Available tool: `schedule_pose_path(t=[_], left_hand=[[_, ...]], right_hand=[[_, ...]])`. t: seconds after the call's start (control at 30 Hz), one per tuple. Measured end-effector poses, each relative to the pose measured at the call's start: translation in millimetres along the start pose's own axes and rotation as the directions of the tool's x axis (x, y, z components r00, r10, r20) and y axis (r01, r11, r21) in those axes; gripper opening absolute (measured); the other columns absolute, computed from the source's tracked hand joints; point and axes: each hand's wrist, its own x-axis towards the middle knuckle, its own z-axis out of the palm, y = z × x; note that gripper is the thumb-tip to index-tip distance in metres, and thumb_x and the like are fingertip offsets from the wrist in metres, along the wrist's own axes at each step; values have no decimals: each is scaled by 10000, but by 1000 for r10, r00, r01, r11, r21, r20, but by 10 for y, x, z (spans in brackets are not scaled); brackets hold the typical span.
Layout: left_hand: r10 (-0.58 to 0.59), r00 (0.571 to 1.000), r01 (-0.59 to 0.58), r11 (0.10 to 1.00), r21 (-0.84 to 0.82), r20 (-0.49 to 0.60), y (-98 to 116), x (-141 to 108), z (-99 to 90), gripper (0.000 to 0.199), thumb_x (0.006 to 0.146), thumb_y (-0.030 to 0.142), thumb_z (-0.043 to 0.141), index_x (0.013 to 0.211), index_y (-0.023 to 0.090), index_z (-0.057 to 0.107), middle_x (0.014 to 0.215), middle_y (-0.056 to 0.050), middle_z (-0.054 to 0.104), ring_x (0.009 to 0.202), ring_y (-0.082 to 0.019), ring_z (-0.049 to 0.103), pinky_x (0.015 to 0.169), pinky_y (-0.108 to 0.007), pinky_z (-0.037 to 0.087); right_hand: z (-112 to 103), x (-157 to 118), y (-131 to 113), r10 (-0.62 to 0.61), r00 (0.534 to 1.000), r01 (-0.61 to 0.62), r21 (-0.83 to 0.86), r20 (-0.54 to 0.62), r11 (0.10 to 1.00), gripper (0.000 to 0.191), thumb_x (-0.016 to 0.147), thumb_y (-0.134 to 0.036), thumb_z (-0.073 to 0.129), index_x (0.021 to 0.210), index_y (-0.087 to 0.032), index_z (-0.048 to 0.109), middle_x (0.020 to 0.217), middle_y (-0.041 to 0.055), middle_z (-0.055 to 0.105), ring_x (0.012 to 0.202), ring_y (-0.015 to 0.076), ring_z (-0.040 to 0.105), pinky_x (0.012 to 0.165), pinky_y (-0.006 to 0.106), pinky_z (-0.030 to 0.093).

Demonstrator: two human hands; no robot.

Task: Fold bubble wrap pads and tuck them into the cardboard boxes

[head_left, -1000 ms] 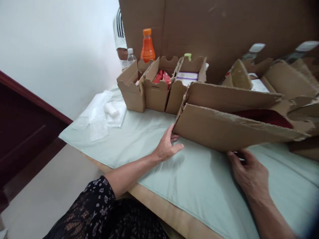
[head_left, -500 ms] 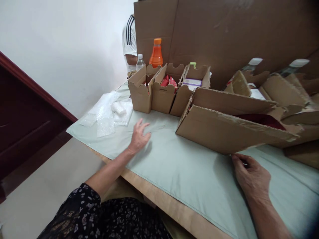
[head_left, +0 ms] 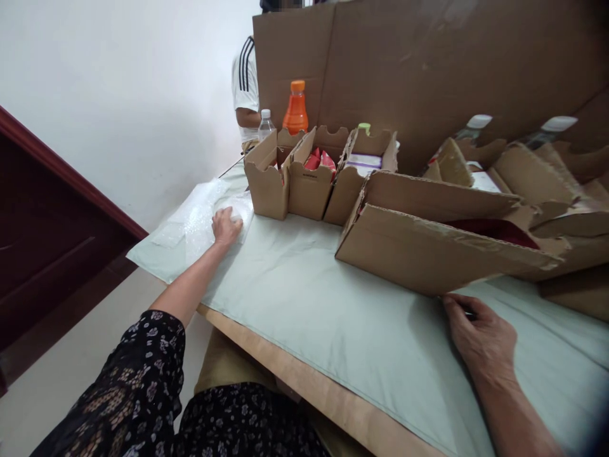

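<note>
My left hand is at the far left of the table, fingers curled down over a small white bundle that it largely hides. Around and beneath it lie sheets of clear bubble wrap. On the right, my right hand rests on the pale green cloth, thumb and fingers pinched together. Its fingertips meet the lower front edge of a long cardboard box; anything between them is hidden. Dark red material shows inside that box.
Narrow cardboard bins line the back, holding red packets and a white-and-purple box. Bottles stand behind, one an orange bottle. A tall cardboard panel rises at the back, with a person in a white sleeve beyond.
My left hand has moved left and away from me, from above the bare cloth onto the white bundle, and its fingers have curled. My right hand has stayed at the box's edge.
</note>
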Motion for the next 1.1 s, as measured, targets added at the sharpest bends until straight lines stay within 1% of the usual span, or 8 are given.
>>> schedule_pose_path(t=[0.23, 0.37, 0.47, 0.63, 0.7, 0.83, 0.97, 1.1], left_hand=[[19, 998, -24, 995, -96, -58, -165, -20, -195, 368, 805, 201, 657, 1154, 139, 754, 1226, -150, 701, 1238, -316, 653, 1173, -441, 465], [51, 982, -80, 985, -156, -182, -164, -138, -484, 274, 875, 222, 625, 1116, 164, 741, 1285, -120, 662, 1325, -266, 586, 1217, -391, 411], [-2, 973, -84, 930, -358, -232, -59, -271, -674, 193, 912, 262, 610, 1059, 172, 695, 1262, -83, 634, 1336, -225, 538, 1213, -336, 374], [15, 996, 40, 798, -601, 85, 262, -841, -657, 303, 860, 475, 686, 796, 190, 603, 802, 16, 589, 886, -168, 603, 882, -281, 501], [91, 953, 120, 763, -635, 290, 425, -1173, -530, 391, 799, 550, 745, 760, 181, 622, 735, 21, 586, 778, -156, 591, 778, -277, 499], [216, 780, 295, 700, -650, 587, 786, -1766, -188, 477, 738, 613, 797, 761, 150, 685, 703, 3, 621, 687, -141, 565, 680, -269, 464], [288, 636, 446, 620, -645, 716, 1158, -2116, 170, 479, 733, 608, 809, 730, 150, 668, 688, 4, 610, 654, -122, 535, 653, -261, 432], [327, 549, 545, 557, -626, 769, 1430, -2305, 441, 465, 721, 583, 837, 800, 146, 696, 731, -3, 634, 677, -121, 547, 653, -252, 436]], right_hand=[[9, 15, 40, 3, 1000, -3, 11, -5, 1000, 188, 655, -431, 586, 726, -264, 635, 782, 112, 739, 739, 291, 670, 833, 432, 502], [40, 45, 124, -15, 1000, 15, 6, -8, 1000, 344, 604, -525, 539, 765, -242, 652, 803, 122, 741, 742, 294, 670, 837, 435, 502], [56, 69, 165, -26, 1000, 26, -15, -11, 1000, 398, 572, -560, 515, 768, -241, 650, 809, 129, 741, 761, 310, 680, 853, 448, 508], [68, 116, 177, -28, 1000, 28, -49, 1, 998, 382, 542, -569, 517, 734, -259, 632, 741, 118, 719, 802, 352, 699, 871, 479, 517], [70, 122, 162, -38, 999, 38, -42, 1, 998, 354, 536, -563, 522, 708, -269, 615, 734, 113, 720, 797, 356, 697, 876, 489, 516], [40, 55, 117, -107, 994, 107, -24, 23, 994, 294, 565, -535, 551, 685, -272, 603, 785, 122, 750, 725, 317, 662, 849, 485, 508], [-27, -67, 134, -208, 973, 205, 40, 96, 978, 328, 636, -542, 595, 747, -242, 667, 864, 141, 775, 715, 270, 651, 824, 447, 519], [-61, -134, 223, -213, 972, 208, 59, 97, 976, 358, 710, -564, 587, 773, -228, 692, 787, 78, 750, 712, 231, 648, 786, 393, 534]])
